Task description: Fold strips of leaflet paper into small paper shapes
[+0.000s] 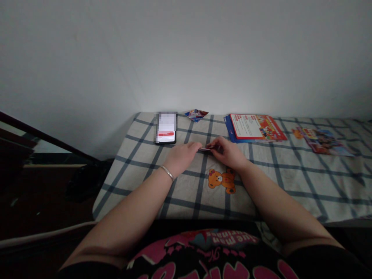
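My left hand (183, 157), with a silver bangle at the wrist, is closed with thumb and fingers pinching one end of a thin, flat card-like piece (205, 149). At its other end my right hand (226, 152) pinches it too. The piece is seen nearly edge-on, pale along the edge, and the fingers hide much of it. Both hands are just above the checked cloth, before a printed orange teddy bear (221, 180). Beyond them stands a small folded paper shape (197, 115) in blue and red.
A phone (166, 128) with a lit, partly blurred screen lies back left. Right of my hands is a stack of printed sheets (255, 127), and farther right a colourful picture sheet (325, 141). The checked tablecloth (186, 201) meets a white wall. A black bag (87, 180) sits below left.
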`<state>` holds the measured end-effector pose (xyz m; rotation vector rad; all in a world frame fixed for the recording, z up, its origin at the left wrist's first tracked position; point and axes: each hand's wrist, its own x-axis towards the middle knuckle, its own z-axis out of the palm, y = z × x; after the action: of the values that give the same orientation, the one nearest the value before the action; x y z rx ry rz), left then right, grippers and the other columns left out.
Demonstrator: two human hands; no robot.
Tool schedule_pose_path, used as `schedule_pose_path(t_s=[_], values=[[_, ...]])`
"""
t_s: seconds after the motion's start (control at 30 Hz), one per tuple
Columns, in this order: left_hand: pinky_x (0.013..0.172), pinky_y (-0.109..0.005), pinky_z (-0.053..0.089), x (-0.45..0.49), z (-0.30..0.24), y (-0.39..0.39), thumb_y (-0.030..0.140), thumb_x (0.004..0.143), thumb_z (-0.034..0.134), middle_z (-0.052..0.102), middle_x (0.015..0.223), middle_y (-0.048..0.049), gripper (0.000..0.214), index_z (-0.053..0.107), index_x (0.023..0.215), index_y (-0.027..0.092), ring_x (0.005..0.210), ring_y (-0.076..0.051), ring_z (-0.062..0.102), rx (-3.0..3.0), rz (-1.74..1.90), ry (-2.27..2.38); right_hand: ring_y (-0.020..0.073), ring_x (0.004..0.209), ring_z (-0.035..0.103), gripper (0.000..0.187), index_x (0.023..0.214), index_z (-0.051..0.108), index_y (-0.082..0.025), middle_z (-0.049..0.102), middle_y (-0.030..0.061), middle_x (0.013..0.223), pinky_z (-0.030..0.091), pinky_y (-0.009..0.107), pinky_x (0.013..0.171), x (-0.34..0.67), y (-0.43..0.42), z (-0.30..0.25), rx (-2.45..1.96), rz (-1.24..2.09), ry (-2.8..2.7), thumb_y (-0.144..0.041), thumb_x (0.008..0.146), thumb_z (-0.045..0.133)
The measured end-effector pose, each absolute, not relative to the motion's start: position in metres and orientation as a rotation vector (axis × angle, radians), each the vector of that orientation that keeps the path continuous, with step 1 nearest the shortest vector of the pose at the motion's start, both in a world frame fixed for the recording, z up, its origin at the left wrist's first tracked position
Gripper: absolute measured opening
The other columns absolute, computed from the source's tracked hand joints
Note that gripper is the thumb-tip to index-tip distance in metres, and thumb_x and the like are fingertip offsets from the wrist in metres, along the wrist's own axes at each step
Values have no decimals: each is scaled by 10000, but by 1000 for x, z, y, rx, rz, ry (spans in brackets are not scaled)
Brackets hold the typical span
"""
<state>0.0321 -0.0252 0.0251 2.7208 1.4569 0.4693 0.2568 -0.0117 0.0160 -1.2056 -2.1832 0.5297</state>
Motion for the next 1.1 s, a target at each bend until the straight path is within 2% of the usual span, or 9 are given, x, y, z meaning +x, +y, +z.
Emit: schedule_pose_path(t_s=[0.13, 0.33, 0.47, 0.67, 0.83, 1.0, 1.1], values=[[696, -255, 484, 30, 26, -25, 153, 955, 462, 689, 1116, -39, 258, 563, 1178, 233, 876, -173, 682, 2712, 490, 1461, 165, 805, 657, 89, 866, 510, -239, 704, 31, 1128, 515, 312, 699, 258, -12, 17, -1175, 521, -2160, -201, 830, 582], [651, -269, 491, 27, 30, -25, 155, 944, 496, 704, 1104, -19, 229, 612, 1124, 236, 855, -188, 690, 2710, 439, 1515, 172, 831, 670, 62, 887, 575, -239, 714, 22, 1078, 529, 315, 728, 262, -9, 15, -1200, 494, -2184, -194, 845, 570], [751, -280, 510, 27, 31, -25, 145, 944, 494, 668, 1216, -8, 247, 637, 1120, 242, 972, -181, 671, 2770, 432, 1374, 181, 891, 668, 156, 967, 630, -247, 714, 15, 1034, 523, 311, 765, 262, -9, 16, -1175, 425, -2256, -171, 876, 529], [859, -299, 503, 27, 29, -24, 148, 948, 478, 620, 1297, 27, 372, 637, 1218, 348, 1030, -171, 644, 2830, 442, 1212, 185, 955, 658, 199, 994, 655, -255, 705, 20, 1068, 512, 321, 823, 261, -9, 16, -1149, 372, -2304, -158, 891, 516], [890, -324, 500, 29, 27, -22, 121, 909, 517, 621, 1273, 3, 377, 658, 1194, 325, 1042, -190, 627, 2840, 432, 1199, 192, 946, 647, 134, 980, 656, -253, 704, 23, 1035, 503, 324, 819, 260, -6, 15, -1158, 373, -2321, -210, 888, 569], [925, -357, 494, 31, 25, -21, 118, 916, 497, 613, 1271, -48, 315, 688, 1134, 242, 1067, -217, 614, 2841, 420, 1177, 200, 896, 625, 48, 900, 639, -237, 688, 27, 937, 484, 330, 807, 259, -3, 15, -1197, 336, -2337, -225, 859, 616], [936, -364, 488, 31, 23, -20, 126, 924, 490, 605, 1279, -56, 295, 696, 1107, 232, 1080, -223, 608, 2823, 429, 1169, 208, 880, 610, 58, 892, 613, -230, 670, 31, 912, 476, 327, 783, 258, -3, 14, -1227, 281, -2326, -229, 839, 637]])
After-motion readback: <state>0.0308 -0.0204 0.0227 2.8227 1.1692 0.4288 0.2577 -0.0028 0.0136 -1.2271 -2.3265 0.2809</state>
